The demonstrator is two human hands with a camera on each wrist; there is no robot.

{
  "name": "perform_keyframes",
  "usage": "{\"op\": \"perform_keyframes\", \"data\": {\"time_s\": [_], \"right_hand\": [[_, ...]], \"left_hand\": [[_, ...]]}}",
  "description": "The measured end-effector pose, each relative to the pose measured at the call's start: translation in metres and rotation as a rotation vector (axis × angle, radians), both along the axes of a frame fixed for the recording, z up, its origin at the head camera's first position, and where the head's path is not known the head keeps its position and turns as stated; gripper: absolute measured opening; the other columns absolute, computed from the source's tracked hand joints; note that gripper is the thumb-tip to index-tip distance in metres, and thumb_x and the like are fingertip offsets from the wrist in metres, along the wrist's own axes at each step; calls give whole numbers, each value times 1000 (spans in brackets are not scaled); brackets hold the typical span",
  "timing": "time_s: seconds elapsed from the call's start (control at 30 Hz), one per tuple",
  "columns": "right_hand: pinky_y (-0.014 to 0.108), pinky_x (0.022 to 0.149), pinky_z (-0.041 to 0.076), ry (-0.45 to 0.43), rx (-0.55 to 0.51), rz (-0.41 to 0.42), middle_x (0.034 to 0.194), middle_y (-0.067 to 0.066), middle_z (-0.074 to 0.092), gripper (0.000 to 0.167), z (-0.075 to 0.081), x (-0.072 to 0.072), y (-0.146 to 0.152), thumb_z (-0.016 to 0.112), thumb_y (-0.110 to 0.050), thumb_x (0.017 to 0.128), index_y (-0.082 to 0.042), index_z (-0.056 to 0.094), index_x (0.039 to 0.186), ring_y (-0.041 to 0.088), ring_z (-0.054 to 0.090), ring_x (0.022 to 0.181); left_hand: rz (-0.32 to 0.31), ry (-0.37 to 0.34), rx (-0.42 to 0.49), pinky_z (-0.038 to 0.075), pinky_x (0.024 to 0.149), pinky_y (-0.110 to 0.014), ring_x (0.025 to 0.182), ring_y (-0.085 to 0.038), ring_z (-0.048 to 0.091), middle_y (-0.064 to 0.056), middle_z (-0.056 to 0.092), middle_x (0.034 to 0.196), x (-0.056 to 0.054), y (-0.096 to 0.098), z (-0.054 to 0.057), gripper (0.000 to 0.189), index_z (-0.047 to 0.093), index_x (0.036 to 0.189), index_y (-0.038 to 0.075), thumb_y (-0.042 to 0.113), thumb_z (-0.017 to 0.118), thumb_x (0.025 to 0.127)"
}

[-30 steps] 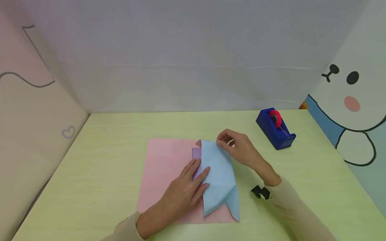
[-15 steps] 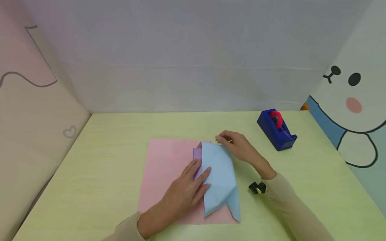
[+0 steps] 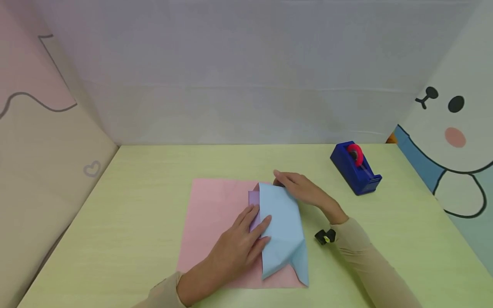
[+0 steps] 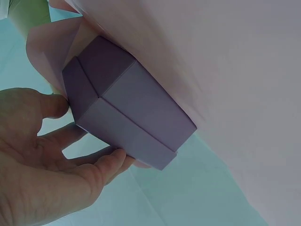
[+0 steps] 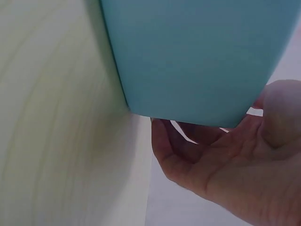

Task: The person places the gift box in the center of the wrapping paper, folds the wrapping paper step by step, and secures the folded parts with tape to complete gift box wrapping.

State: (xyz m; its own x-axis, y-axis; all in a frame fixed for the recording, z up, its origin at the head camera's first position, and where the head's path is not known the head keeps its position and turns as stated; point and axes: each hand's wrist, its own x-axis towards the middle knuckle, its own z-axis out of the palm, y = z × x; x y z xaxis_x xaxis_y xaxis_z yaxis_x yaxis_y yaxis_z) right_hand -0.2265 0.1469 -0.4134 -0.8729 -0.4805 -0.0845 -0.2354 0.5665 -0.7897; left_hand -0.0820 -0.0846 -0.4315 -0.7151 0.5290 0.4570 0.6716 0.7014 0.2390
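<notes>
A sheet of wrapping paper [image 3: 215, 205], pink inside and blue outside, lies on the table with its right part folded over a purple box [image 3: 253, 199]. In the left wrist view the purple box [image 4: 131, 99] shows its lidded end beside a loose paper flap [image 4: 54, 44]. My left hand [image 3: 239, 241] rests with extended fingers on the box and the edge of the blue fold [image 3: 281, 231]. My right hand [image 3: 304, 188] is at the fold's far end. In the right wrist view its fingers [image 5: 164, 150] curl against the blue-covered end; what lies behind them is hidden.
A blue tape dispenser [image 3: 352, 171] with a red roll stands at the back right of the pale green table [image 3: 150, 205]. Printed panels stand at the left and right, and a pale backdrop [image 3: 250, 85] closes the back. A small black device [image 3: 325, 236] sits at my right wrist.
My right fingers have gone from pinching the paper's far edge to lying over the wrapped end, the hand shifting slightly left and nearer. My left hand has stayed on the box and fold.
</notes>
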Motion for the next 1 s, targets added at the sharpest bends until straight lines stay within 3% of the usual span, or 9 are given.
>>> {"op": "perform_keyframes", "data": {"time_s": [0.27,0.57,0.83,1.0], "right_hand": [[36,82,53,64,-23,77,104,6,75,41,0,-1,5,48,-33,110,-6,79,106,17,67,89],[41,89,52,113,-39,34,106,6,77,38,2,-2,7,52,-31,109,-7,81,103,21,70,102],[36,81,55,178,-17,8,103,9,77,22,2,-6,14,65,-18,103,-2,79,108,21,69,92],[45,87,58,226,-8,14,103,11,76,14,-2,-10,20,69,-6,98,0,77,107,27,72,96]], "left_hand": [[-3,3,0,57,94,-40,137,-37,50,-25,55,143,1,0,-2,43,67,136,7,29,70,99],[-8,18,17,58,92,-40,137,-38,50,-26,55,142,0,1,-2,42,68,135,7,27,72,98],[2,10,2,58,92,-39,138,-38,49,-25,54,143,1,0,-1,42,67,136,7,28,70,99],[-8,16,31,58,91,-40,138,-39,49,-26,54,142,0,0,-2,42,67,135,7,26,72,98]]}}
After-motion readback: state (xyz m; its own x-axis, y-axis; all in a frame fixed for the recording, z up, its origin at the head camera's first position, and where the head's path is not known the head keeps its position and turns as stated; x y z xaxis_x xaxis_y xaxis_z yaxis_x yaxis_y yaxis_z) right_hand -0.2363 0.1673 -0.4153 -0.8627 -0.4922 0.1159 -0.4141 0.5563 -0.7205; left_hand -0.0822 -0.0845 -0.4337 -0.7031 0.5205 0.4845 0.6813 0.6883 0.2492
